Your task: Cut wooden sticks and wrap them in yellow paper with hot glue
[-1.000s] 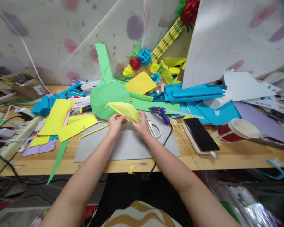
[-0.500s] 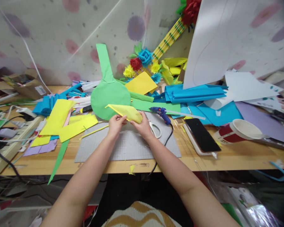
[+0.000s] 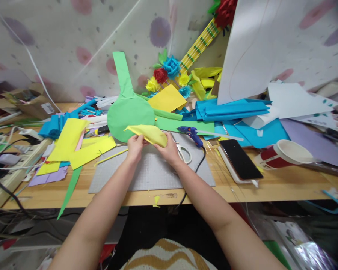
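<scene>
Both hands hold a piece of yellow crepe paper (image 3: pixel 150 134) above the grey cutting mat (image 3: pixel 154 176). My left hand (image 3: pixel 135 146) pinches its lower left edge, while my right hand (image 3: pixel 169 148) grips the right end, fingers partly hidden behind it. The paper curves between them, with a thin twisted tip at its left. Just behind lies a round green paper shape (image 3: pixel 131 116) with a long strip rising from it. White-handled scissors (image 3: pixel 184 153) rest beside my right hand, near a blue glue gun (image 3: pixel 191 135). A thin yellow rolled stick (image 3: pixel 111 157) lies left of my left hand.
Yellow paper sheets (image 3: pixel 92 152) and a power strip (image 3: pixel 14 168) lie at the left. Folded blue paper (image 3: pixel 233 111), a phone (image 3: pixel 240 159) and a paper cup (image 3: pixel 284 153) are at the right. A flower-decorated paper guitar (image 3: pixel 199 47) leans at the back.
The yellow paper has tilted, so its rolled lower edge shows less and more of its broad face is visible. My left hand has shifted slightly left.
</scene>
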The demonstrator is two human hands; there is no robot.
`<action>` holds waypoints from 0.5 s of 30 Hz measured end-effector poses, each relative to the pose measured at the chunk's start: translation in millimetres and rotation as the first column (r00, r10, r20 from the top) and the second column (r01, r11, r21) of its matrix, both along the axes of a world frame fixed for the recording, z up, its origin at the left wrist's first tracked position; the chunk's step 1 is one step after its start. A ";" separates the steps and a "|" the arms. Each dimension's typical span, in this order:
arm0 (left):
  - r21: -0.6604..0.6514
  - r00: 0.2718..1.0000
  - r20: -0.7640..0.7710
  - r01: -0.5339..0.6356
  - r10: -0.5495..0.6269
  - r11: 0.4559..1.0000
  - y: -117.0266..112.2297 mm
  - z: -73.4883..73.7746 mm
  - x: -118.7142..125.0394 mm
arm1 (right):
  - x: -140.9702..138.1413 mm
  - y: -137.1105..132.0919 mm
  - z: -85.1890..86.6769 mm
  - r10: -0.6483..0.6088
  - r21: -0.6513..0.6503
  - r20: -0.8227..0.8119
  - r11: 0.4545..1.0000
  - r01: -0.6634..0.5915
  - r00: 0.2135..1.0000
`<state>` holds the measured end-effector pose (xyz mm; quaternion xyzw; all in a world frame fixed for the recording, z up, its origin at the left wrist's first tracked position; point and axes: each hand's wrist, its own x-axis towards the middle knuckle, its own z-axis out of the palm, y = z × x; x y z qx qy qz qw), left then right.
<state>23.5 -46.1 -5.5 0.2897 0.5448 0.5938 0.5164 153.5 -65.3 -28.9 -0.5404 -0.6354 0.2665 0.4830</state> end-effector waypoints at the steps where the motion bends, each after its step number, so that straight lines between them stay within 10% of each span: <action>1: 0.004 1.000 -0.001 -0.003 0.003 1.000 0.9 -1.7 0.8 | -0.1 -0.4 0.4 0.006 0.001 0.006 1.000 -0.006 1.000; 15: 0.027 0.999 0.042 0.025 -0.026 0.999 -1.6 0.1 2.7 | 0.6 2.2 -5.4 -0.015 -0.008 -0.088 1.000 0.014 0.996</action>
